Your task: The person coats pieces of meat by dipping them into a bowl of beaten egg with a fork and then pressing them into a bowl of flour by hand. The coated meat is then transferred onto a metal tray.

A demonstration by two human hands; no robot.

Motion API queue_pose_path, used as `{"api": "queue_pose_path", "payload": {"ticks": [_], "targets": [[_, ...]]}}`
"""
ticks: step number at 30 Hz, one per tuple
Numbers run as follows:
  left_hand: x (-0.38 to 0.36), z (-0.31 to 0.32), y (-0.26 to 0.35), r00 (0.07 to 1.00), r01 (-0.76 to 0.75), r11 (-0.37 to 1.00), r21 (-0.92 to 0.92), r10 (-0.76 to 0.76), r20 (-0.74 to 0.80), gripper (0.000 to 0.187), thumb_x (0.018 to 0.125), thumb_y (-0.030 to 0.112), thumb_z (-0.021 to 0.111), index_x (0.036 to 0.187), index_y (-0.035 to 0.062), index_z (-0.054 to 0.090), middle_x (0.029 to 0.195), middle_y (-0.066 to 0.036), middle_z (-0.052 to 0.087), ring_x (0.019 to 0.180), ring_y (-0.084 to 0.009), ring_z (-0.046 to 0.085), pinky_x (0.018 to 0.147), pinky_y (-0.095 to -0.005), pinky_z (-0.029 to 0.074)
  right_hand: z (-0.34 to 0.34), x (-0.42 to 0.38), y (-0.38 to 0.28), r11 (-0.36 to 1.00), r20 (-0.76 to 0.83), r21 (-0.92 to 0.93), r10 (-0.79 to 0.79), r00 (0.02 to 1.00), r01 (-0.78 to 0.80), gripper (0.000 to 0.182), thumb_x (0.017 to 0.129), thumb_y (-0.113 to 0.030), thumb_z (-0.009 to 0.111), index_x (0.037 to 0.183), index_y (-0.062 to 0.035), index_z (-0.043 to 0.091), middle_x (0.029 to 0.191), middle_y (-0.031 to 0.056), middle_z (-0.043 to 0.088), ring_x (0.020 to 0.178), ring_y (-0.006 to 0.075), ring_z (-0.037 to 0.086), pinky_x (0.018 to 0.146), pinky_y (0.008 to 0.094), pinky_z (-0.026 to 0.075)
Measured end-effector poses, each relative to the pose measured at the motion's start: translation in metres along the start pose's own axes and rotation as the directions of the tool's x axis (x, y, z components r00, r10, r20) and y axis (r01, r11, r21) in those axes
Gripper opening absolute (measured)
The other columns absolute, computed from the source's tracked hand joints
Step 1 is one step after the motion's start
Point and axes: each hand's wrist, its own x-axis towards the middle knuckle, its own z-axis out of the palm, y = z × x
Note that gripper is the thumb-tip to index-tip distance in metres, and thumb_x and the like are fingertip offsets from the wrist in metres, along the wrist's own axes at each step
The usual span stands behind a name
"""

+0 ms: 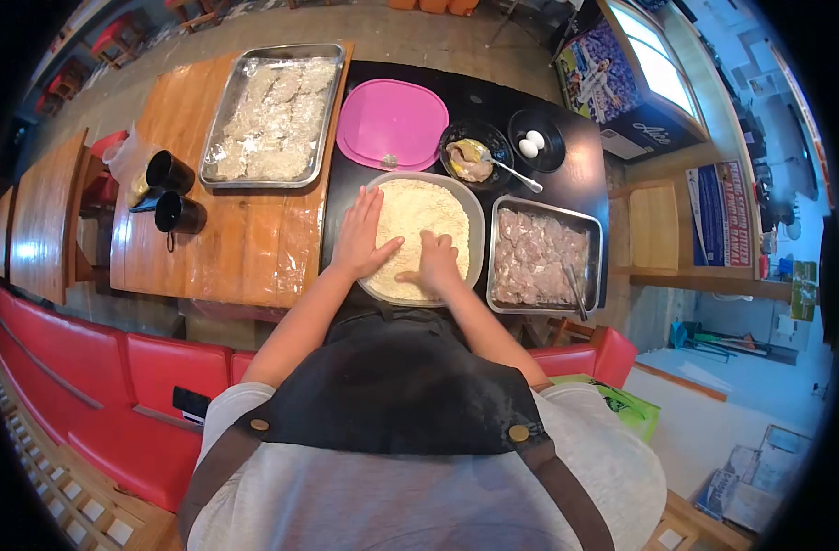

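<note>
A rounded, light-coloured tub (475, 213) filled with pale breadcrumbs (419, 207) stands in front of me at the table edge. My left hand (357, 237) lies over its left side, fingers stretched out and the thumb reaching across the crumbs. My right hand (436, 263) presses into the crumbs near the middle, its fingers bent down and the thumb spread to the left. Whatever may lie under the crumbs is hidden. Right of the tub is a metal tray of raw chicken pieces (539, 253), with metal tongs (576, 292) resting at its right side.
Behind the tub are a pink lid (394, 121), a black bowl with meat in egg and a spoon (470, 162), and a black plate (550, 151) holding two eggs (531, 143). On the wooden table, a metal tray (215, 180) carries breaded pieces, with black cups (180, 214) nearby.
</note>
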Motion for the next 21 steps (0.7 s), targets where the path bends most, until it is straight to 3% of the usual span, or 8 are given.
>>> {"api": "queue_pose_path", "payload": {"ticks": [2,5,10,12,16,18,19,21], "targets": [[0.001,-0.001,0.004,1.000,0.018,0.999,0.042,-0.019,0.008,0.079,0.077,0.043,0.057,0.132,-0.0047,0.027,0.137,-0.021,0.028,0.131,-0.0350,0.019,0.103,-0.0451,0.021,0.001,-0.005,-0.004,0.999,0.093,-0.037,0.001,0.996,0.003,0.063,0.061,-0.015,0.075,0.116,-0.0007,0.048,0.104,0.0226,0.055,0.101,0.0312,0.053,0.087,0.0361,0.042],[-0.004,0.002,0.004,0.999,0.029,0.994,0.102,-0.031,0.024,0.079,0.078,0.044,0.056,0.133,-0.0043,0.027,0.138,-0.020,0.026,0.132,-0.0342,0.019,0.102,-0.0463,0.021,0.019,0.033,0.030,0.983,0.286,0.168,-0.120,0.951,0.073,0.060,0.060,-0.014,0.075,0.114,-0.0014,0.051,0.102,0.0221,0.057,0.099,0.0333,0.054,0.086,0.0363,0.043],[-0.004,0.005,0.004,0.999,0.034,0.986,0.163,-0.040,0.037,0.078,0.079,0.047,0.053,0.133,-0.0034,0.026,0.140,-0.019,0.024,0.132,-0.0336,0.017,0.101,-0.0509,0.021,-0.013,0.062,0.016,0.959,0.103,0.242,-0.176,0.979,0.147,0.046,0.061,-0.009,0.071,0.106,-0.0047,0.059,0.097,0.0196,0.061,0.092,0.0294,0.060,0.080,0.0343,0.046],[-0.003,0.002,0.003,0.998,0.031,0.991,0.131,-0.038,0.049,0.079,0.080,0.050,0.050,0.134,-0.0026,0.026,0.141,-0.019,0.023,0.133,-0.0332,0.015,0.100,-0.0536,0.021,-0.014,0.074,0.014,0.928,0.004,0.303,-0.230,0.973,0.217,0.025,0.063,-0.007,0.069,0.088,-0.0047,0.065,0.081,0.0155,0.064,0.078,0.0268,0.063,0.071,0.0342,0.048],[-0.006,0.002,0.003,0.998,0.034,0.993,0.115,-0.041,0.054,0.080,0.080,0.053,0.048,0.134,-0.0020,0.026,0.141,-0.019,0.022,0.133,-0.0332,0.014,0.100,-0.0545,0.021,0.020,0.095,0.010,0.905,0.131,0.423,-0.114,0.985,0.048,0.009,0.063,-0.007,0.068,0.072,-0.0036,0.065,0.068,0.0122,0.063,0.065,0.0238,0.063,0.062,0.0341,0.048],[-0.003,0.001,0.003,0.998,0.036,0.992,0.119,-0.042,0.053,0.080,0.080,0.053,0.047,0.133,-0.0026,0.026,0.141,-0.019,0.023,0.133,-0.0329,0.015,0.101,-0.0532,0.022,0.037,0.105,0.008,0.949,-0.049,0.279,-0.141,0.989,0.149,0.005,0.063,-0.007,0.068,0.065,-0.0043,0.064,0.061,0.0101,0.062,0.058,0.0217,0.061,0.057,0.0324,0.048],[-0.009,0.003,0.003,0.997,0.043,0.992,0.120,-0.051,0.066,0.080,0.080,0.053,0.047,0.133,-0.0026,0.026,0.141,-0.019,0.023,0.133,-0.0329,0.015,0.101,-0.0532,0.022,0.030,0.097,0.003,0.948,-0.037,0.287,-0.135,0.990,0.139,0.005,0.063,-0.007,0.068,0.065,-0.0043,0.064,0.061,0.0101,0.062,0.058,0.0217,0.061,0.057,0.0324,0.048],[-0.004,0.004,0.000,0.998,0.030,0.988,0.151,-0.038,0.049,0.081,0.079,0.053,0.047,0.133,-0.0031,0.027,0.141,-0.018,0.023,0.133,-0.0324,0.016,0.101,-0.0518,0.022,0.006,0.102,-0.002,0.961,0.122,0.267,-0.114,0.986,0.078,0.004,0.063,-0.006,0.066,0.064,-0.0043,0.063,0.062,0.0114,0.062,0.059,0.0201,0.062,0.057,0.0304,0.047]]}}
